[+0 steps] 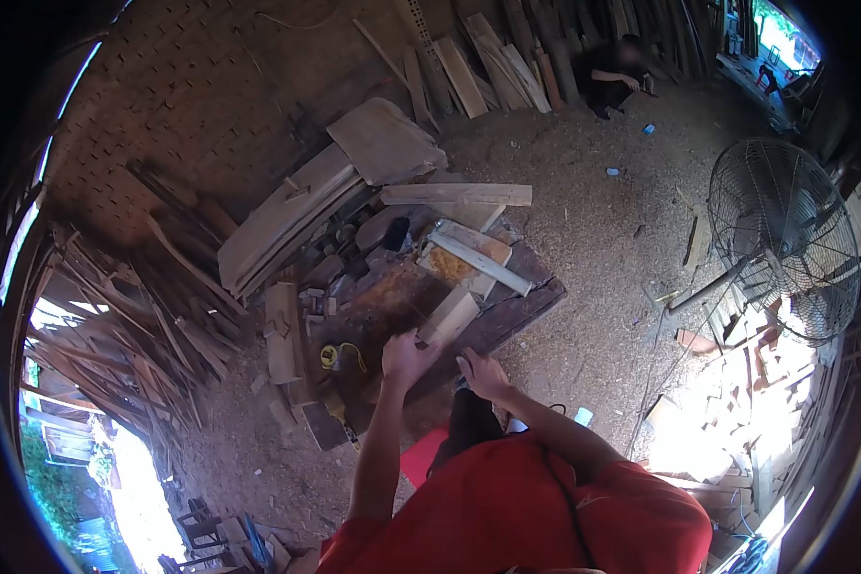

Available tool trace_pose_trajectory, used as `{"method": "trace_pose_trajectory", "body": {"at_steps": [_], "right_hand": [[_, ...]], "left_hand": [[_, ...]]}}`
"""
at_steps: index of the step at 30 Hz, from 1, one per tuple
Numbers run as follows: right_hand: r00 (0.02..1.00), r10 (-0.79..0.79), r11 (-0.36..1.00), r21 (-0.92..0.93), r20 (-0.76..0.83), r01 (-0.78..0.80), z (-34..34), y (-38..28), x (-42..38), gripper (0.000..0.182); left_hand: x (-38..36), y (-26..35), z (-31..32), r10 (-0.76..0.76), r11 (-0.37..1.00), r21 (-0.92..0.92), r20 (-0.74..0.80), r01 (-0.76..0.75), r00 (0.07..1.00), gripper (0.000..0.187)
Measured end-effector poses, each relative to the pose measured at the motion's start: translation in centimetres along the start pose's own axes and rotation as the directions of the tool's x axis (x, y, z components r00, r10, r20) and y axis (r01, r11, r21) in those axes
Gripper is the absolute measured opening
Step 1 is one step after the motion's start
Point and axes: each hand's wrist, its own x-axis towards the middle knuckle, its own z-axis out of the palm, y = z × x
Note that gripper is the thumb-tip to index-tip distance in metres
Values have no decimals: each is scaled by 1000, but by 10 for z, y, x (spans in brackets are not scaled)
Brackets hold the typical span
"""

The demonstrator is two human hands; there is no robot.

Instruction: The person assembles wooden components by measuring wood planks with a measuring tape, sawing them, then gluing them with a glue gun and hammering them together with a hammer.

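Note:
My left hand (409, 360) is closed on the near end of a pale wood block (452, 314), which lies on a low dark worktable (521, 319). To its right, at the table's near edge, my right hand (485, 375) has its fingers bent; what it holds, if anything, is too small to make out. A long pale strip (483, 256) lies across boards beyond the block. On the left part of the table are a yellow tape measure (329, 357) and a yellowish tool (335, 406).
Stacked boards (292, 215) lean beyond the table. A large caged fan (784, 239) stands at the right, with wood scraps (737, 402) below it. Another person (614, 78) crouches at the far wall. Timber pieces (143, 325) pile up at the left.

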Motion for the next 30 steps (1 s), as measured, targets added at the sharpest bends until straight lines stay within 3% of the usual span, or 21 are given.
{"method": "trace_pose_trajectory", "body": {"at_steps": [5, 8, 11, 14, 17, 20, 23, 24, 27, 30], "right_hand": [[1000, 10, 999, -34, 5, -9, 1, 12, -16, 32], [999, 52, 999, 1, -9, -52, 14, 9, -13, 35], [998, 59, 998, -15, -4, -59, -2, -9, -4, 35], [998, 50, 997, -66, 35, -48, 3, 26, -20, 35], [999, 11, 999, -30, -30, -12, -1, 41, -34, 34], [993, 99, 993, -68, 70, -94, -15, -7, -2, 34], [1000, 18, 1000, -16, -16, -18, -11, -14, 1, 33], [990, 115, 992, -70, 83, -109, -6, -1, -8, 33], [999, -16, 999, -29, -34, 15, 7, 35, -37, 33], [990, 131, 990, -60, 51, -128, -4, -3, -7, 31]], "left_hand": [[-4, 7, -6, 24, 999, 31, 94, -27, 995, 64], [-3, 11, -6, 31, 993, 117, 21, -33, 999, 64], [2, 7, -7, -18, 1000, 8, 33, 18, 999, 66], [10, 1, -9, -37, 996, -80, 83, 44, 996, 65], [15, -17, 10, -4, 999, -46, -18, 3, 1000, 62], [2, 8, -15, -39, 998, -44, 33, 40, 999, 64], [3, 14, -18, -26, 999, -39, 73, 29, 997, 64], [6, 13, -20, -21, 999, -33, 78, 24, 997, 64], [11, -17, 16, 82, 996, 38, -128, -78, 988, 62], [5, -1, -1, 12, 999, -37, -26, -13, 1000, 67]]}}
